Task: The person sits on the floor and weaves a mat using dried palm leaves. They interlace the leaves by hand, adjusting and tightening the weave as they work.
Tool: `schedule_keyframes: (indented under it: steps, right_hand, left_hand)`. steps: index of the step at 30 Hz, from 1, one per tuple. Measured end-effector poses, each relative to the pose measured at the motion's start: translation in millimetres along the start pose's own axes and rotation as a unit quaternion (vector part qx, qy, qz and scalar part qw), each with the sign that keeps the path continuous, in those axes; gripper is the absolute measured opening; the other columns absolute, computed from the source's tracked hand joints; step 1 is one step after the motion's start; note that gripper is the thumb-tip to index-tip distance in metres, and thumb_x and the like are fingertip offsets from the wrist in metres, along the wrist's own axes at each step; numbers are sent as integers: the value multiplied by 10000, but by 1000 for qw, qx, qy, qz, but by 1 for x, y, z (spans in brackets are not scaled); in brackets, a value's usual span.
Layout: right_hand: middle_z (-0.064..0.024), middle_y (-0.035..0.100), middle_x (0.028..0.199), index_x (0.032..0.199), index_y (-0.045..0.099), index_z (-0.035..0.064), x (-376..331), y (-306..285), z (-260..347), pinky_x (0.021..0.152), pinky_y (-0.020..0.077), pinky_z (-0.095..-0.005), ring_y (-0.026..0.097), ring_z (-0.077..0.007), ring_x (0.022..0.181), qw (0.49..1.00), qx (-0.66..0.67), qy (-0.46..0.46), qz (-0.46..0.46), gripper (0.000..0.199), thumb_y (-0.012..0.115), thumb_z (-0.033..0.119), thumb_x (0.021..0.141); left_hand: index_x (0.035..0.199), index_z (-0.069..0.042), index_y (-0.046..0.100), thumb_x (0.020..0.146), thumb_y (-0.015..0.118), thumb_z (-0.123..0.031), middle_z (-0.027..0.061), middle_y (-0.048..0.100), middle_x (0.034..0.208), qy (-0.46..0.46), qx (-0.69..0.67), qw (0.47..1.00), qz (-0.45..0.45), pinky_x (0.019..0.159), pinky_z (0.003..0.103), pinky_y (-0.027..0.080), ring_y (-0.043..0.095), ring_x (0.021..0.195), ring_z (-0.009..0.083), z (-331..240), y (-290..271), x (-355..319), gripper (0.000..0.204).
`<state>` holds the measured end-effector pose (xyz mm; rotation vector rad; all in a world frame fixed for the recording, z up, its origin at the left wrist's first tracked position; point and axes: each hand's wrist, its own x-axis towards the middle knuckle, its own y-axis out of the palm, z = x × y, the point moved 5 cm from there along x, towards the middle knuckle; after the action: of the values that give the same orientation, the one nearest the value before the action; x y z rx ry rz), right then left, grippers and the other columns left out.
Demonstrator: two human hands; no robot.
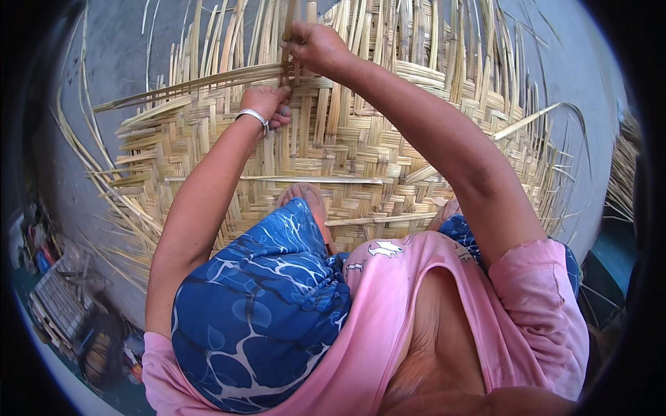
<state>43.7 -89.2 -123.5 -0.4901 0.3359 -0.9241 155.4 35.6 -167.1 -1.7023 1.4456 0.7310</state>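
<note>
- Straw-coloured strips are seen interlaced into a broad woven mat [368, 156], spread over the grey floor [125, 41] directly under both hands and reaching back from them to a foot [305, 195] set at its near part.
- Gripped by the closed fingers of the right hand [316, 52], a brownish upright strip [285, 71] is held just beyond the left hand.
- Low against the weave, the left hand [266, 104], ringed by a pale bracelet [254, 118], is kept with its fingers curled; whether a strip is pinched there cannot be told.
- Tightly crossed in a stepped pattern, the area on the near side of the hands can be judged largely done.
- Beyond the hands and off to their right, long strip ends [416, 28] are left standing free, and that far margin appears unfinished.
- To the left of the left hand, a crosswise sheaf [187, 87] is left jutting past the weave, only partly worked in by the look of it.
- Nearer than the hands, a loose strip [277, 179] is laid across the woven surface, while ragged side ends appear neither trimmed nor bound.
</note>
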Motion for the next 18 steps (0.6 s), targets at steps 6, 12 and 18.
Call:
schedule_keyframes:
  steps: [6,12,18]
  right_hand:
    - [-111,672,841,1013,636,69,-9,-1,1,670,507,-322,653,-205,743,1000,16,6,6,210,619,219,867]
    - [-100,642,788,913,614,71,-37,-4,19,657,501,-332,637,-255,730,995,-20,-96,-22,112,621,165,852]
    - [-82,601,764,849,584,102,-53,-11,57,601,490,-361,608,-277,699,970,3,-216,-109,77,619,165,822]
  left_hand:
    - [763,-65,540,866,613,-303,60,613,601,-23,14,1000,-11,355,229,418,595,443,142,4,-2,4,268]
    - [765,-28,561,850,626,-264,95,610,605,-43,32,998,-42,358,264,412,566,409,170,-1,2,5,258]
    - [735,-26,554,830,599,-203,94,600,586,-68,6,996,-54,355,275,406,562,405,172,-3,-3,0,206]
